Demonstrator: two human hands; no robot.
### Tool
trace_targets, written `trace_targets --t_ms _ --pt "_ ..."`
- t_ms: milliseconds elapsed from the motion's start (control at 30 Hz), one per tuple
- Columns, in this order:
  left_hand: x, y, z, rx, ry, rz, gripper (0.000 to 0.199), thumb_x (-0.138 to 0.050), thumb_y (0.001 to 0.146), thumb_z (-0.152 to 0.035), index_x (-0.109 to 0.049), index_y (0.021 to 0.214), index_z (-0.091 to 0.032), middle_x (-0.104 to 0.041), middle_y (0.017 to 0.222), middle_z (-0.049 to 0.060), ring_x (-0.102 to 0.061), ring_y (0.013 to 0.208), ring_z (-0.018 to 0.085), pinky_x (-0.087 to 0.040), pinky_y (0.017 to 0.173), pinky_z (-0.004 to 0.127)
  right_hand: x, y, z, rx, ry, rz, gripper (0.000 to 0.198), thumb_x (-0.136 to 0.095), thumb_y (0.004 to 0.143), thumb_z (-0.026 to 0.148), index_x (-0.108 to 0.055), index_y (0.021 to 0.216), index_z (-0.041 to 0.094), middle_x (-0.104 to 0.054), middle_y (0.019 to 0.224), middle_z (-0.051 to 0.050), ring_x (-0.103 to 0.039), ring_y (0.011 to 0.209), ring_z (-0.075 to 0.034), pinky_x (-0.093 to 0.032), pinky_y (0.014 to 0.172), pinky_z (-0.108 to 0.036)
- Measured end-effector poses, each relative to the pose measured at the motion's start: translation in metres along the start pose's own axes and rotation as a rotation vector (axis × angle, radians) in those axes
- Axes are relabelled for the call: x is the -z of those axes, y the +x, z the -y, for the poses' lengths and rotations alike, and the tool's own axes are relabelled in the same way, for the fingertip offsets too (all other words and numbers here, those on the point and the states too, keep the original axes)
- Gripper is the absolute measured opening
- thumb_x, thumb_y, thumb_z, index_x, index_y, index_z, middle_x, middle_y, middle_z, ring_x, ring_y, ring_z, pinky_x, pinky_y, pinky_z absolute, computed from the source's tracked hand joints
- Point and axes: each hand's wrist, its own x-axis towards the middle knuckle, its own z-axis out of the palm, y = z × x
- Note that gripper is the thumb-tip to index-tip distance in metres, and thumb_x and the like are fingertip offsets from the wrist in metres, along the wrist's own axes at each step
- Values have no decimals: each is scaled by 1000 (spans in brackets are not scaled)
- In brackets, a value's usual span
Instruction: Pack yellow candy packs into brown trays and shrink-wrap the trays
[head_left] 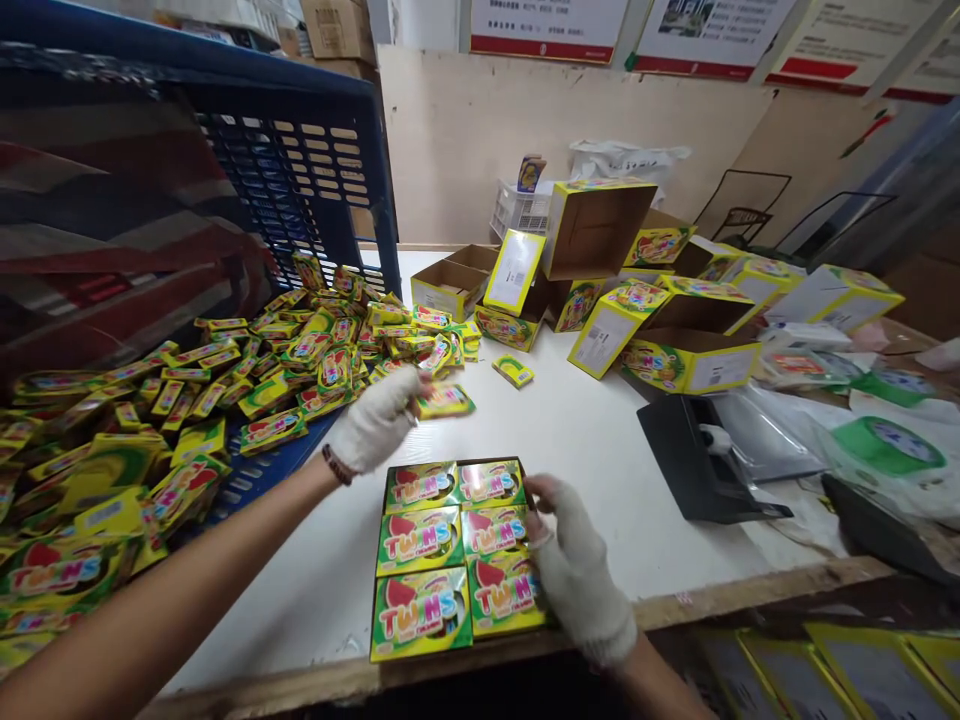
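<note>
My left hand point(381, 422), in a white fingerless glove, pinches the end of a small yellow-green candy box point(448, 401), slightly blurred, above the white table. My right hand point(576, 570), gloved the same way, has its fingers closed on the right side of a carton point(378, 540) at the table's front edge. In that carton, flat "TWINS" candy boxes point(420, 535) with a watermelon picture lie in two columns, faces up. A single candy box point(513, 371) rests on the table beyond my left hand.
A blue plastic crate point(322, 90) lies tipped at the left, with a heap of candy boxes point(315, 350) spilling out. Open display cartons point(600, 230) are piled at the back right. A black tape dispenser point(682, 460) and green tape rolls point(889, 443) are at the right.
</note>
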Motion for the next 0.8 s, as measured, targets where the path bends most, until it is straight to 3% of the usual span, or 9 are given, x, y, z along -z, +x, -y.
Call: trace_targets --t_ms 100,200,233,300,400,533,667,800 --pt "-16 -33 -45 -209 -162 35 23 -47 85 -16 -63 101 -19 -65 119 9 -64 104 16 -54 86 28 3 38 8 -305 219 117 46 -46 93 42 -44 134 19 -60 126 -13 -65 99 -20 -53 81 -34" --pt "-29 -43 -57 -369 -248 0 34 -46 83 -9 -59 113 -19 -63 122 11 -63 109 18 -54 90 31 7 70 18 -325 257 397 39 -51 87 41 -61 117 17 -68 107 -8 -65 91 -20 -52 75 -31" --pt "-30 -41 -51 -346 -218 -20 41 -45 82 -7 -55 121 -18 -61 126 12 -60 115 20 -52 95 34 7 74 19 -301 194 437 32 -52 85 38 -66 105 17 -70 98 -7 -64 87 -20 -50 74 -31" --pt "-30 -29 -27 -159 -37 36 52 -44 81 -6 -48 131 -16 -55 134 14 -53 125 22 -45 105 38 6 71 17 -253 25 407 22 -53 84 32 -68 89 17 -69 88 -6 -63 83 -20 -49 74 -31" --pt "-26 -9 21 122 239 295 50 -47 77 -6 -54 126 -16 -56 129 14 -53 122 25 -44 104 41 -1 49 8 -139 -159 321 19 -51 86 27 -68 86 19 -69 87 -6 -61 84 -20 -47 77 -33" --pt "-24 -2 64 178 292 438 38 -56 70 -8 -65 106 -17 -63 115 15 -56 114 33 -40 103 54 -14 24 0 127 -337 286 12 -55 85 19 -66 82 20 -67 94 -7 -58 92 -22 -42 87 -36" --pt "-21 -10 78 233 250 418 42 -59 66 -7 -64 106 -18 -64 117 16 -55 118 33 -36 106 51 -19 22 2 239 -435 331 12 -54 85 14 -62 80 20 -65 95 -6 -55 90 -21 -42 85 -36" --pt "-16 -13 65 322 119 275 54 -69 65 -24 -60 118 -17 -62 123 16 -57 116 33 -43 101 46 -18 20 -1 250 -405 277 11 -54 87 16 -63 85 20 -66 96 -6 -58 94 -22 -44 88 -39"
